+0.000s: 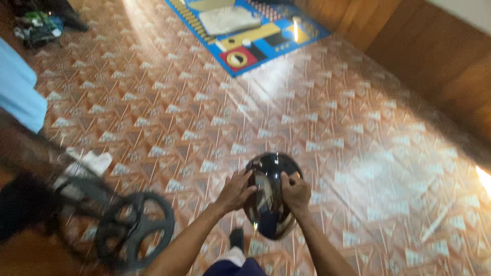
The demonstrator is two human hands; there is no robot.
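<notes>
Head view | left hand (238,190) and right hand (295,191) hold a shiny black helmet (271,204) between them, above the tiled floor (358,133) | fingers of both hands curl and press on its sides (picture is blurry) | black wheel (135,230) at lower left | blue mat (245,30) at far edge

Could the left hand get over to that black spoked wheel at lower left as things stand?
Probably yes, but not right away. The left hand is on the glossy black helmet, as is the right hand. The black spoked wheel lies beside the left forearm, with nothing visible between.
</notes>
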